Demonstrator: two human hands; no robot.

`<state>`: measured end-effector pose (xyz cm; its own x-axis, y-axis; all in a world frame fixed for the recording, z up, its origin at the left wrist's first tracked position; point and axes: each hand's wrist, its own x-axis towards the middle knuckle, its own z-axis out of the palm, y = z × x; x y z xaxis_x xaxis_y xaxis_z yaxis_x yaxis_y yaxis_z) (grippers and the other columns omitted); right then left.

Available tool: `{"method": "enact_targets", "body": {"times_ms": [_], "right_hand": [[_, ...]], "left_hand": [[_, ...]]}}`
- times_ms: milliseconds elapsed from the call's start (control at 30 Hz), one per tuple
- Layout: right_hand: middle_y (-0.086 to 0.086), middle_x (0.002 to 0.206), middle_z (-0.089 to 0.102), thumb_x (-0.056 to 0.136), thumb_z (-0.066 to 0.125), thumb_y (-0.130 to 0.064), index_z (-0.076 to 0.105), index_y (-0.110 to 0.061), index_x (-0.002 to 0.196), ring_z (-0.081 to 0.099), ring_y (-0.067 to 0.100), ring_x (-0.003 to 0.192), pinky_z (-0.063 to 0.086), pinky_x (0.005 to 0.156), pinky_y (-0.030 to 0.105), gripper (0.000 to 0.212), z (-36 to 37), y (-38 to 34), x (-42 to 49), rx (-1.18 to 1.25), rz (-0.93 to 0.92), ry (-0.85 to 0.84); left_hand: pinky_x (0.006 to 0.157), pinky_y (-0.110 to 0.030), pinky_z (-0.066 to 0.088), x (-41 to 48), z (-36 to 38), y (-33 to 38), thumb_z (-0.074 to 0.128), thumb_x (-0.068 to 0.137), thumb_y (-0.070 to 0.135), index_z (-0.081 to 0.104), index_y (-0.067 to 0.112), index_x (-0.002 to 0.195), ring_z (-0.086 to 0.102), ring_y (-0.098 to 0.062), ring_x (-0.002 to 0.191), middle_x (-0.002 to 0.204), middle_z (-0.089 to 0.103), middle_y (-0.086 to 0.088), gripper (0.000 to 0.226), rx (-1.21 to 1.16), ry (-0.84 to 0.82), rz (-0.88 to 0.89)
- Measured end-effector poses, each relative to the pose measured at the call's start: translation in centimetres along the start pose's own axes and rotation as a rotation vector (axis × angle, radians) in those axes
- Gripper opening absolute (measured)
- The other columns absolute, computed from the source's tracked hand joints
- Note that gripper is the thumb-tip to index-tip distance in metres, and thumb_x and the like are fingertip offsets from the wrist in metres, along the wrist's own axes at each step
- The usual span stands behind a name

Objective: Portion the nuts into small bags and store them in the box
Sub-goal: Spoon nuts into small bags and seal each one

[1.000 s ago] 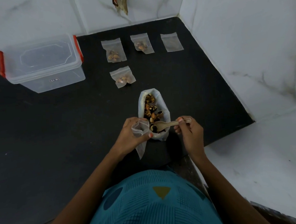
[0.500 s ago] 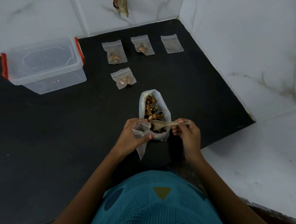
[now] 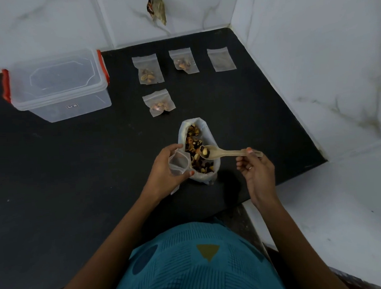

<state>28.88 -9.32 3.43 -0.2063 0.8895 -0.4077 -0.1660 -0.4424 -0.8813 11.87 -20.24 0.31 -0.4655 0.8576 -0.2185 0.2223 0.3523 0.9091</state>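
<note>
Plastic spoon (image 3: 225, 152), loaded with nuts (image 3: 204, 152), is pinched by the right hand (image 3: 256, 173) over the big bag (image 3: 197, 148). A small bag (image 3: 179, 163) is gripped open-mouthed by the left hand (image 3: 164, 171).

Left side: bare desk (image 3: 52, 176), open run up to the box (image 3: 57, 86).
Box top: closed by its lid (image 3: 58, 73).
Back right: four small bags (image 3: 149, 69) lie flat, narrow gaps between them.
Centre: open nut bag (image 3: 208, 134) stands upright, blocking the straight line to them.
Right edge: wall (image 3: 315, 68) bounds the desk.
</note>
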Motion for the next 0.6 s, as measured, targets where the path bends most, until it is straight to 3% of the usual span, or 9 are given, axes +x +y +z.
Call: {"method": "enact_targets", "body": {"times_ms": [267, 400, 500, 600], "right_hand": [[-0.003, 0.067, 0.065, 0.093, 0.046, -0.009, 0.061, -0.012, 0.087, 0.060, 0.006, 0.065, 0.050, 0.061, 0.020, 0.016, 2.2, -2.3, -1.6, -0.173, -0.188, -0.157], [-0.004, 0.072, 0.061, 0.093, 0.048, -0.005, 0.060, -0.008, 0.091, 0.059, 0.001, 0.066, 0.048, 0.063, 0.014, 0.013, 3.2, -2.0, -2.2, -0.465, -0.497, -0.216], [-0.012, 0.077, 0.058, 0.092, 0.050, -0.013, 0.058, -0.010, 0.096, 0.059, -0.005, 0.069, 0.047, 0.064, 0.010, 0.010, 3.8, -1.7, -2.6, -0.701, -0.760, -0.316], [0.001, 0.085, 0.063, 0.090, 0.047, -0.018, 0.059, -0.007, 0.100, 0.063, 0.009, 0.075, 0.052, 0.067, 0.022, 0.020, 4.3, -1.3, -3.0, -0.826, -0.921, -0.433]], "left_hand": [[0.094, -0.021, 0.037, 1.5, 1.0, 1.5, 0.079, 0.068, 0.013, 0.042, 0.012, 0.128, 0.042, -0.005, 0.117, 0.126, 0.049, 0.002, 0.070, -0.040, 0.047, 0.022], [0.094, -0.020, 0.040, 1.6, 1.1, 1.9, 0.079, 0.067, 0.012, 0.044, 0.009, 0.123, 0.047, -0.008, 0.116, 0.121, 0.052, 0.001, 0.066, -0.048, 0.077, 0.087], [0.088, -0.016, 0.043, 1.5, 1.2, 2.1, 0.080, 0.067, 0.013, 0.044, 0.012, 0.121, 0.051, -0.009, 0.110, 0.117, 0.052, 0.001, 0.065, -0.062, 0.092, 0.095], [0.085, -0.013, 0.043, 1.4, 1.2, 2.4, 0.080, 0.068, 0.020, 0.044, 0.013, 0.121, 0.052, -0.008, 0.106, 0.117, 0.053, 0.001, 0.064, -0.075, 0.093, 0.121]]}}
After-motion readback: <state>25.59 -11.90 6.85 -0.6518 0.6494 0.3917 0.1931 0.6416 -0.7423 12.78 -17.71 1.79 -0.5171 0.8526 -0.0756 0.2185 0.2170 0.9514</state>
